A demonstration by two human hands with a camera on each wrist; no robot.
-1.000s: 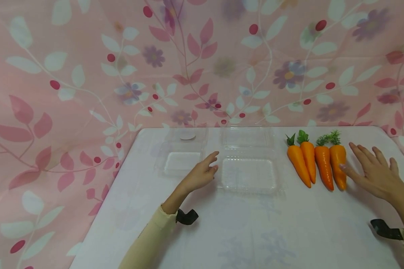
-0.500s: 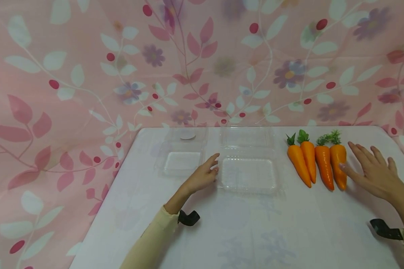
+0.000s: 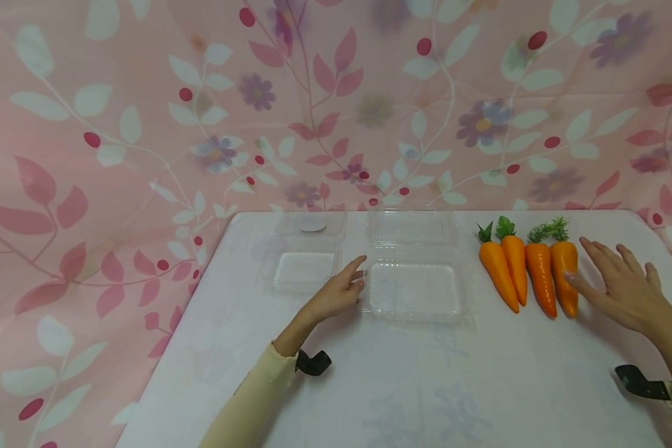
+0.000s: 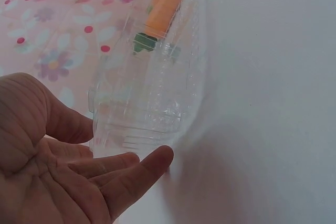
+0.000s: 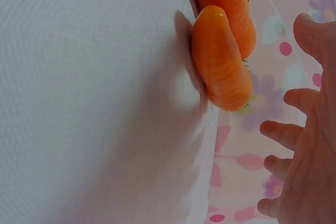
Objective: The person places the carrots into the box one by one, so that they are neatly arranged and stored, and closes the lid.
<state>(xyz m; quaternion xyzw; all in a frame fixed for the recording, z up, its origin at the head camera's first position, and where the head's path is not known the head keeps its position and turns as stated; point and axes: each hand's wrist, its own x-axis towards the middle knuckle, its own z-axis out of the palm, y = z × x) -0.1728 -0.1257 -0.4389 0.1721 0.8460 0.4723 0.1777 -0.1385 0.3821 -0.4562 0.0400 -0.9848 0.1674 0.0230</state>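
In the head view my left hand is at the left side of a clear plastic clamshell box, whose lid is folded back. The left wrist view shows the thumb and fingers loosely spread beside the end of this box; whether they touch it I cannot tell. At the right, my right hand hovers with spread fingers beside the rightmost orange carrot. From the right wrist, that carrot appears apart from the hand, and nothing is held.
Several carrots with green tops, including the leftmost carrot, lie in a row on the white table. A second clear box with its lid back stands left of the first. Pink floral cloth hangs behind.
My left hand has shifted slightly to the right and its fingers have lowered a little. The right hand, the boxes and the carrots have stayed in place.
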